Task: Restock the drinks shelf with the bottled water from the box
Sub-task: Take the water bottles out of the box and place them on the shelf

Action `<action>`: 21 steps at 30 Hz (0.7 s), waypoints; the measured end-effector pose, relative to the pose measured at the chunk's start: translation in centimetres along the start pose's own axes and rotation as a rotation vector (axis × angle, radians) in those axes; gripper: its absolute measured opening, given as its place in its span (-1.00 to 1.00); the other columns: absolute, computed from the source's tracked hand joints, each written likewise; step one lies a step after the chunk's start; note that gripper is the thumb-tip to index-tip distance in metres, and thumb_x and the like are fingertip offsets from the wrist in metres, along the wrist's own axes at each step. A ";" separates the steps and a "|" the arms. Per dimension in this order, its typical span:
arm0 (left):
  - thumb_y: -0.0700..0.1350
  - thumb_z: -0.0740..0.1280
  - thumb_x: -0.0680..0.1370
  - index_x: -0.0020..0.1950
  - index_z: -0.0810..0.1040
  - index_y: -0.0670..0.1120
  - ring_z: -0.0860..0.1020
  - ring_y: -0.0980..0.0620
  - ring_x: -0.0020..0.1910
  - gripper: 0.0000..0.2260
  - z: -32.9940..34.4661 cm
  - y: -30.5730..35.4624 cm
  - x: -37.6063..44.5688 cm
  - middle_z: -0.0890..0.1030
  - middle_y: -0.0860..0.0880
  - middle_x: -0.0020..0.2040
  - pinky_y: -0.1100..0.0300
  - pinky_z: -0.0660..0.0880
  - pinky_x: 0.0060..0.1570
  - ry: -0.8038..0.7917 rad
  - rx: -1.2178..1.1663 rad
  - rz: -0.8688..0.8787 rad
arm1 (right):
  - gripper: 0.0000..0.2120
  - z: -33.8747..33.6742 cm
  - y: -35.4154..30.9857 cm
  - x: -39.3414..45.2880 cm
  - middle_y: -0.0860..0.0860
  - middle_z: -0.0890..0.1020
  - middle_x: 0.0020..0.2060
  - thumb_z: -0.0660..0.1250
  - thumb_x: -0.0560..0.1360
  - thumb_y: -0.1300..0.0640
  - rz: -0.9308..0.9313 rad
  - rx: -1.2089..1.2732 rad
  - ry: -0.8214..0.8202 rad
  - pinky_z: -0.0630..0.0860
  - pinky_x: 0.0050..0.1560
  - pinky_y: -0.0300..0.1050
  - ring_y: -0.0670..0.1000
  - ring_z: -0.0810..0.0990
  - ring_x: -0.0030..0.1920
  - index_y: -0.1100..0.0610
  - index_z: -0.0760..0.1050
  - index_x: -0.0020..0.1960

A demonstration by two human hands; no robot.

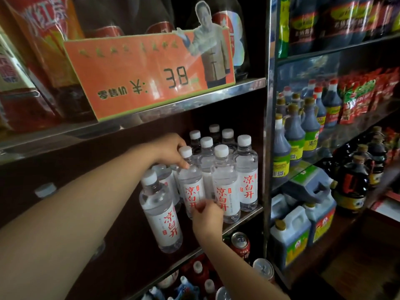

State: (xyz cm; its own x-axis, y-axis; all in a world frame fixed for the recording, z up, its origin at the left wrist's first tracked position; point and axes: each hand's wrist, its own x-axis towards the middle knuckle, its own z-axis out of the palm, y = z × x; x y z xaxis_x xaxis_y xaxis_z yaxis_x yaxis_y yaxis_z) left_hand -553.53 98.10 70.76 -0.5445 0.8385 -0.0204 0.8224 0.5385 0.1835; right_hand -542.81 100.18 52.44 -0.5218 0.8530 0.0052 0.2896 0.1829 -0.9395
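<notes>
Two bare forearms are seen entering from the lower left and bottom edge, with no sleeve, cuff, watch, bracelet or glove shown on either. The left hand (171, 148) and the right hand (206, 217) are uncovered, and no rings are made out. The fingernails are kept short and unpainted where they can be seen

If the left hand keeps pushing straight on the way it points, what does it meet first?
The left hand already grips the neck of a water bottle. Going straight on, toward the shelf's right, it would probably meet the neighbouring white-capped bottle behind it, though depth is hard to judge.
</notes>
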 end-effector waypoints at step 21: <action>0.04 0.39 0.48 0.52 0.18 -0.14 0.24 -0.06 0.47 -0.30 -1.5 1.2 -6.9 0.26 -0.12 0.50 0.21 0.24 0.34 0.319 -0.093 -0.089 | -0.50 -3.7 -2.8 -1.1 0.09 0.57 0.19 0.42 0.45 0.03 -0.054 -0.393 -0.295 0.46 0.00 -0.18 0.08 0.55 0.17 0.17 0.40 0.31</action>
State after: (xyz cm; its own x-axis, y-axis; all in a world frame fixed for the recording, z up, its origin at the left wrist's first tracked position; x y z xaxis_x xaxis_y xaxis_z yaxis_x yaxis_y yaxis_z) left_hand -548.99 92.86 72.56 -0.6499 0.7121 0.2656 0.7587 0.5865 0.2836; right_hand -540.06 100.51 56.33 -0.7329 0.6728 -0.1006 0.5071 0.4416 -0.7401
